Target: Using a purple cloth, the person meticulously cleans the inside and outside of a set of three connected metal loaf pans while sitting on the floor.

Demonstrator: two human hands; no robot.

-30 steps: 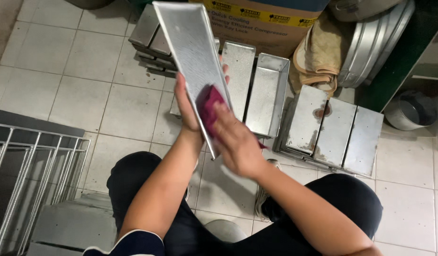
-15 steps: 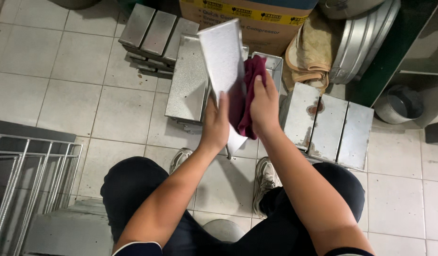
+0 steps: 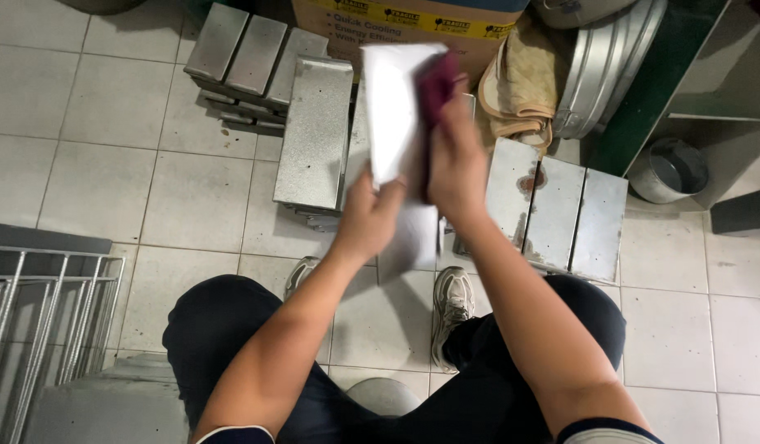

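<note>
Moved since earlier: pan had swung from flat-on to nearly upright, cloth sliding up toward its top edge.
Pan: long metal tray, held in the air above the tiled floor, between the knees.
Left hand: fingers clamped on the pan's lower edge.
Right hand: pressed the maroon cloth flat against the pan's face.
Doing it well: firm bracing below and long, even strokes seemed wise.

bright overhead light, glare on metal tray, hands motion-blurred, soft shadows
</note>
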